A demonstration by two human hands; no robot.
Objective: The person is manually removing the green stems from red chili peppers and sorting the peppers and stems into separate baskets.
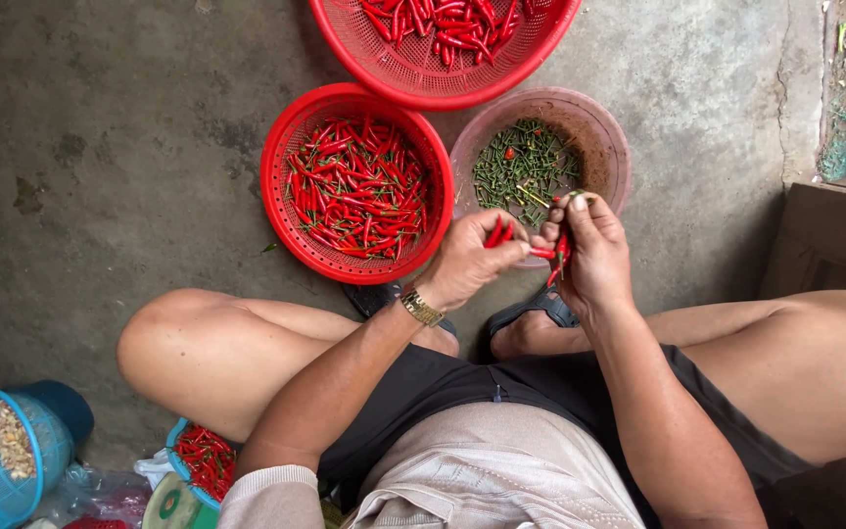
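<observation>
My left hand [467, 260] is closed on several red chillies [497, 233], just in front of the red basket of chillies [356, 186]. My right hand [589, 250] touches it and grips a red chilli [561, 247] by its green stem end. Both hands hover at the near rim of a pinkish bowl [599, 132] that holds a pile of green stems [524, 168]. A gold watch [421, 308] sits on my left wrist.
A larger red basket [443, 83] with more chillies lies at the top. By my left knee are a blue strainer [2, 456] with pale bits and a small blue bowl of chillies [203, 458]. A wooden step [834, 235] stands to the right on the concrete floor.
</observation>
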